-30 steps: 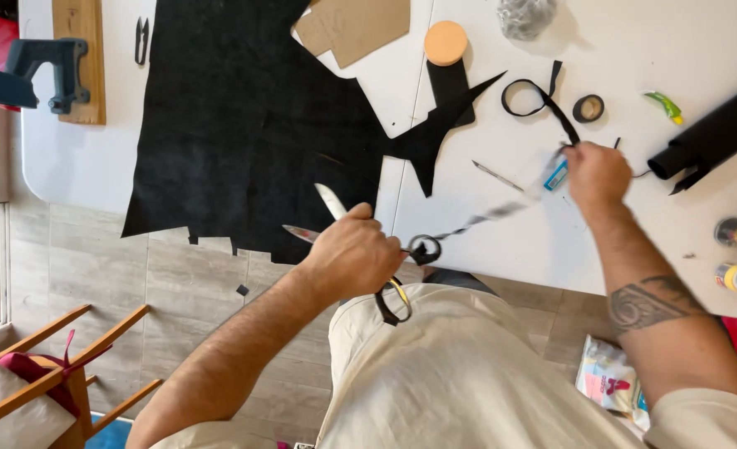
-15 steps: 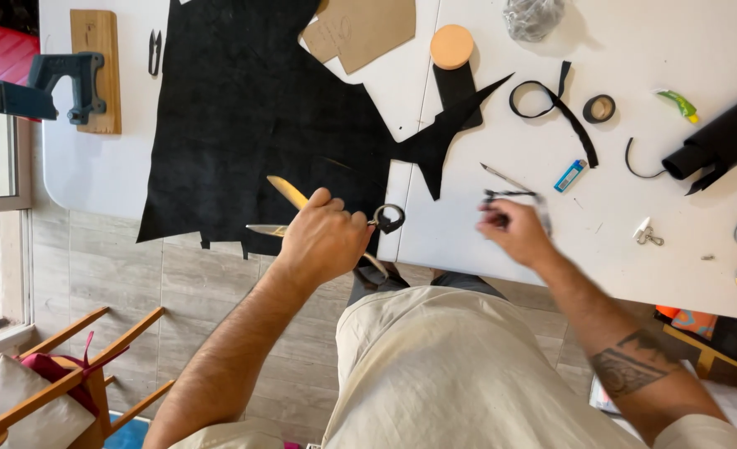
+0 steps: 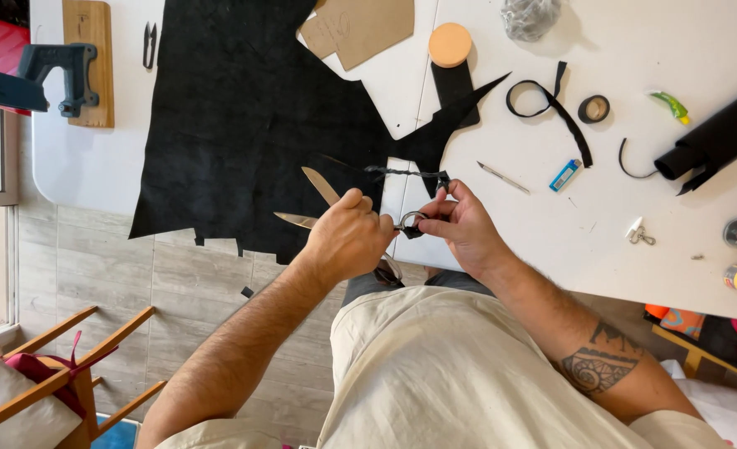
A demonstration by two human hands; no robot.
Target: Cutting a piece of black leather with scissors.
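My left hand [image 3: 347, 237] grips a pair of scissors [image 3: 314, 199] at the table's front edge, with the blades apart and pointing up-left over a large black leather sheet [image 3: 244, 125]. My right hand [image 3: 461, 224] is right beside it. It pinches a small metal ring [image 3: 411, 223] attached to a thin black braided cord [image 3: 401, 172]. The cord runs from the fingers back over the leather's edge. The two hands nearly touch at the ring.
On the white table [image 3: 510, 224] lie a cardboard pattern [image 3: 368, 29], an orange disc [image 3: 450, 43], a black strap loop [image 3: 543, 100], a tape roll [image 3: 594, 108], a blue lighter [image 3: 565, 175], a black roll [image 3: 717, 133] and a metal clip [image 3: 637, 233]. A wooden board with a blue tool [image 3: 61, 71] sits far left.
My right hand has come back from the right side of the table, near the lighter, to meet my left hand. The cord, stretched out before, is now gathered short between the hands.
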